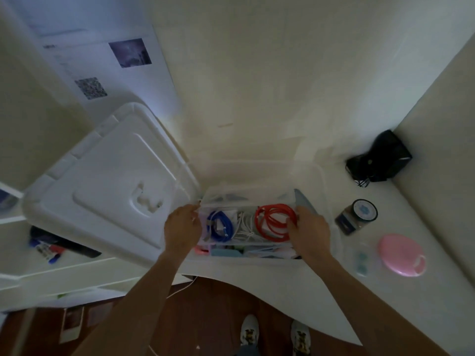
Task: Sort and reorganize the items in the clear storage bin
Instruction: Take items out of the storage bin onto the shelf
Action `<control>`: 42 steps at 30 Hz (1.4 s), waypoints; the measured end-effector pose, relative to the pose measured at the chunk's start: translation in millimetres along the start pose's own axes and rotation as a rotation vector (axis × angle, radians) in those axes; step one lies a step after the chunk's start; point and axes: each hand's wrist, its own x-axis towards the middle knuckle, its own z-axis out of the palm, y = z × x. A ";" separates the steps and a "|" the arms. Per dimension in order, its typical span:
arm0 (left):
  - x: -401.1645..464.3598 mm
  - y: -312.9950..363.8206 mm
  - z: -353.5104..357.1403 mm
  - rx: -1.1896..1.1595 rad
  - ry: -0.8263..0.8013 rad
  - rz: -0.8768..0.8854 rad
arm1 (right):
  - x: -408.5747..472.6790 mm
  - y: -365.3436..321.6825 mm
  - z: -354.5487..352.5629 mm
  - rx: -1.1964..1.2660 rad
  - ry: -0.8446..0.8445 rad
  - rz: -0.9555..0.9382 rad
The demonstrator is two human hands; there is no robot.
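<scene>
The clear storage bin (324, 186) stands open on the white desk in front of me. Inside it a clear tray (246, 201) holds a coiled blue cable (218, 226), a white cable (245, 224) and a coiled red cable (273, 222). My left hand (181, 227) grips the tray's left end. My right hand (312, 231) grips its right end, with the fingers against the red coil. Under the tray lie pink, light blue and other small items (226, 251), partly hidden.
The bin's white lid (102, 191) lies to the left, overhanging the desk. On the right sit a black bag (380, 160), a round-lidded jar (359, 217), a pink oval case (402, 254) and a small clear box (361, 260). Markers (48, 249) lie on a shelf at the left.
</scene>
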 end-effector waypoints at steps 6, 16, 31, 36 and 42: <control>18.4 46.9 -38.4 -0.292 -0.044 0.002 | -9.3 6.2 -74.9 0.069 0.162 0.036; -49.1 241.8 -10.9 -0.553 -0.362 0.429 | -99.9 158.2 -213.1 0.053 0.421 0.332; -240.3 280.2 217.7 -0.338 -0.777 0.152 | -131.4 407.7 -139.7 -0.060 -0.026 0.616; -232.8 289.6 244.5 -0.277 -0.748 0.046 | -95.2 437.5 -110.0 -0.049 -0.085 0.575; -228.7 296.2 261.1 -0.300 -0.683 0.032 | -69.8 457.9 -91.1 0.006 -0.138 0.540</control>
